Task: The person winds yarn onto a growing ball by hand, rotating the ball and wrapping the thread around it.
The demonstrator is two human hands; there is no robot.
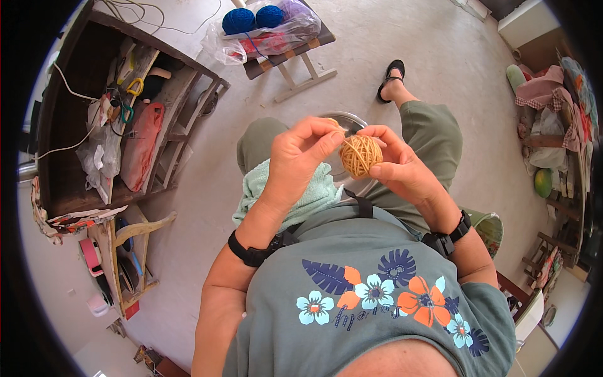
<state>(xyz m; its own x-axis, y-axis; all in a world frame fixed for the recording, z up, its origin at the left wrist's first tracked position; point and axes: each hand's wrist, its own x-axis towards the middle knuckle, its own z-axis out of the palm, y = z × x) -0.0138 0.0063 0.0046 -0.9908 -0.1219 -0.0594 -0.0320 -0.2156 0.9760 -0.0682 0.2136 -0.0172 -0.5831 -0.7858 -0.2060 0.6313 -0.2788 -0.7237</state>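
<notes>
A home craft room — bare concrete floor [440,69], cluttered wooden shelves [144,125] (cords, bags, tools), a stool [295,53] carrying bagged yarn balls [257,22], heaped fabrics [553,107] alongside.

Blue yarn balls [253,18] bagged on a stool [300,58].

Tan-yellow yarn ball [360,155]. Pale mint-green towel [295,191] on lap. Olive-green trousers [433,135]. Grey-green shirt [370,301] with navy leaves, orange and light-blue flowers. Black wrist straps [251,253]. Blue yarn balls [254,19] in clear bag. Black sandal [391,76]. Red-pink bag [141,146].
</notes>
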